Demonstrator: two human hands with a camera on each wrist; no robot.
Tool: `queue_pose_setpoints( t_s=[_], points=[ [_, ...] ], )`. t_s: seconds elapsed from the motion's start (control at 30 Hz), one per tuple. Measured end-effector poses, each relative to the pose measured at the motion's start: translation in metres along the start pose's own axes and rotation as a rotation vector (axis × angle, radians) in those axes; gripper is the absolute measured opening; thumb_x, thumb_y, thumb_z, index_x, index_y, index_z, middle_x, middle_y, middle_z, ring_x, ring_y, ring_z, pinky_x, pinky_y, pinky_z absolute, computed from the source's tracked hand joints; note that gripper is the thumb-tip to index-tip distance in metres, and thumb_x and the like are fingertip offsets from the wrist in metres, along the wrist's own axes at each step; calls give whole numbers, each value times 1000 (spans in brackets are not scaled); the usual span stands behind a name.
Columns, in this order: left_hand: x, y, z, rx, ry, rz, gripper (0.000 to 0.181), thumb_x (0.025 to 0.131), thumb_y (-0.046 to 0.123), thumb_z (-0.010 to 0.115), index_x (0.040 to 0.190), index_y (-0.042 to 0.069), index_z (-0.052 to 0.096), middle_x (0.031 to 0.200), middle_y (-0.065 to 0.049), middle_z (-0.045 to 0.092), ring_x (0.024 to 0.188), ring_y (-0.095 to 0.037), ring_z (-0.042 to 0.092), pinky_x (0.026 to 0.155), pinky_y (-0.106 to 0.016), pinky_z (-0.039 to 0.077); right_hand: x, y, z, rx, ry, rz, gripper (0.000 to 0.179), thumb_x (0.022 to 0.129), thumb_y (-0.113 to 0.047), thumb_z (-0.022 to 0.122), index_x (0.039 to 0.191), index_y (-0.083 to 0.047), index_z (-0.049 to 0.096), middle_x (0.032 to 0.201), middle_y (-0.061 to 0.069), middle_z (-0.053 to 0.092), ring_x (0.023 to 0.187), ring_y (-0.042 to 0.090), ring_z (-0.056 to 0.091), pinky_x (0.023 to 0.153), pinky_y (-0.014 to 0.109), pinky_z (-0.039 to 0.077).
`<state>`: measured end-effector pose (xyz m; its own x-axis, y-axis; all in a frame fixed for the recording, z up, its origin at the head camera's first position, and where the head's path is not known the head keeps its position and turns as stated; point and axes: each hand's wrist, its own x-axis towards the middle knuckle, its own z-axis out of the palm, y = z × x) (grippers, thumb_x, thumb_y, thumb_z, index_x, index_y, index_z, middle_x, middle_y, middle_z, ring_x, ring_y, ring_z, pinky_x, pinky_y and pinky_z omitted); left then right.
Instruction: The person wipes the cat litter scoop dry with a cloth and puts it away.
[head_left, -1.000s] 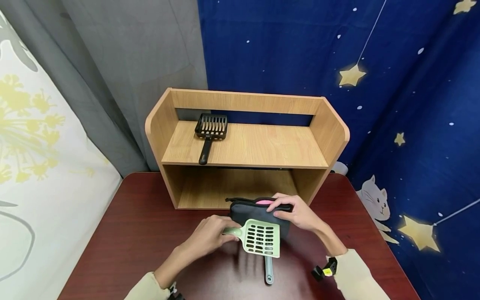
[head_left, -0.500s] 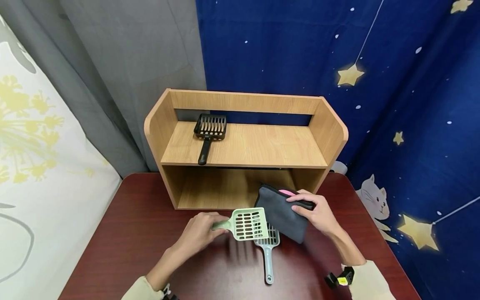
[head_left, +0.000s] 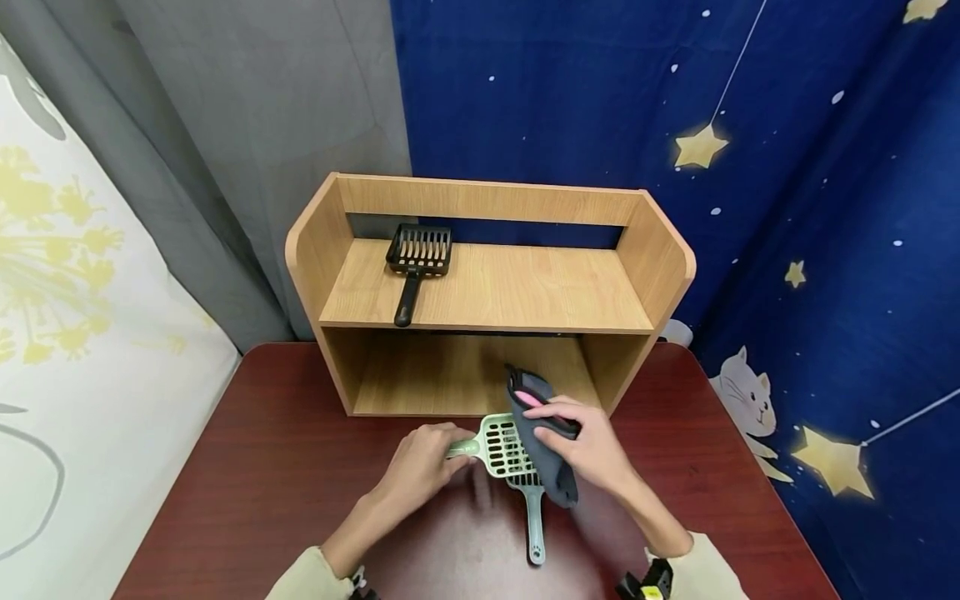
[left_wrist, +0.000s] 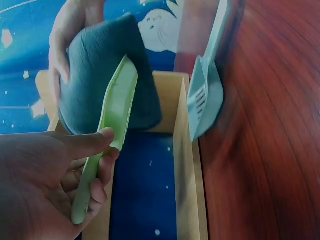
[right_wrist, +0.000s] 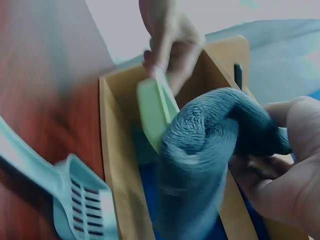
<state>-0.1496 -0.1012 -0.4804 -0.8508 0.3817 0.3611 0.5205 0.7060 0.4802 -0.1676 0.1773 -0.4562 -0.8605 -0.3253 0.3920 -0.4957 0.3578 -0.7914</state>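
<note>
My left hand (head_left: 422, 462) grips the handle of a light green slotted litter scoop (head_left: 495, 442), held up in front of the shelf. My right hand (head_left: 588, 446) pinches a folded dark grey cloth (head_left: 555, 473) with a black edge and a pink patch. The cloth overlaps the right part of the green scoop's head, and part of the slots is hidden behind it. In the right wrist view the cloth (right_wrist: 195, 145) hangs bunched close to the green scoop (right_wrist: 152, 107). Below them a grey-blue litter scoop (head_left: 535, 521) lies on the table, its head partly covered from above.
A two-tier wooden shelf (head_left: 487, 327) stands at the back of the dark red table (head_left: 262, 492). On its upper tier, at the left, lies a black litter scoop (head_left: 407, 296). Curtains (head_left: 540, 92) hang behind.
The cloth first swung right, away from the green scoop, then came back left over its head, turned more edge-on. The green scoop shifted left, then slightly right again.
</note>
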Motion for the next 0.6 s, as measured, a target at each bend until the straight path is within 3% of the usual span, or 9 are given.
queue_pose_setpoints(
  t_s=[0.17, 0.33, 0.5, 0.6],
  points=[
    [6, 10, 6, 28, 4, -2, 23, 82, 14, 90, 104, 9, 83, 92, 2, 76, 70, -7, 62, 60, -29, 50, 6, -6, 22, -100, -38, 52, 35, 84, -1, 85, 112, -22, 84, 109, -8, 77, 110, 15, 68, 95, 29, 52],
    [7, 13, 13, 45, 2, 7, 23, 83, 16, 90, 104, 8, 82, 92, 1, 77, 73, -11, 68, 62, -31, 53, 9, -10, 35, -157, -25, 29, 36, 82, -2, 87, 113, -21, 83, 109, -9, 77, 108, 15, 69, 91, 31, 54],
    [5, 13, 12, 34, 22, 8, 23, 83, 15, 90, 103, 7, 83, 91, 0, 77, 78, -16, 73, 66, -35, 57, 10, -5, 31, -256, -50, -34, 34, 81, -2, 87, 111, -17, 83, 105, -5, 78, 102, 15, 70, 87, 32, 54],
    [4, 11, 10, 26, 35, -7, 24, 82, 14, 91, 104, 7, 83, 92, 0, 77, 74, -13, 70, 64, -32, 55, 10, -1, 22, -321, -50, -61, 35, 78, 2, 87, 109, -14, 83, 102, -3, 78, 95, 14, 70, 82, 31, 54]
  ],
)
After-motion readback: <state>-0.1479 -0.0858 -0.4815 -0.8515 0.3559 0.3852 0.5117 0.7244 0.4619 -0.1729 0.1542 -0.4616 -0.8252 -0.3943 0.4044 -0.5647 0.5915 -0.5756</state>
